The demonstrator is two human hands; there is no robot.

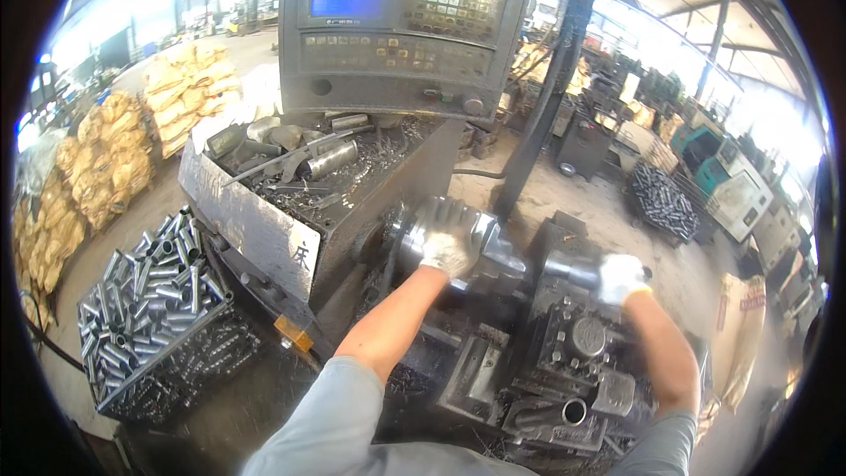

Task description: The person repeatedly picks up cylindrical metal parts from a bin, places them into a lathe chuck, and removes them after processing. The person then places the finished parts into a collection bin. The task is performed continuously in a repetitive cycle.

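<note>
My left hand (449, 242), in a light work glove, lies over the top of a lathe chuck (484, 234). Its fingers are stretched across the shiny round body, beside the stepped jaws (507, 263). Over on the right, my gloved right hand (622, 278) is closed round a horizontal metal cylinder (571, 267) above the tool carriage; the dark far end sticks out past the glove. Motion blurs this hand and forearm, and single fingers are hard to make out. Nearer to me, a hollow steel tube (573, 412) sits on the carriage, below a round-capped tool post (588, 335).
A control panel (397, 53) with a blue screen rises behind a chip-strewn metal tray (388, 159) holding tubes and a rod. On the left stands a crate (167, 357) heaped with cut steel tubes. Stacked yellow sacks (110, 141), a dark post (551, 79) and another parts bin (663, 203) stand farther off.
</note>
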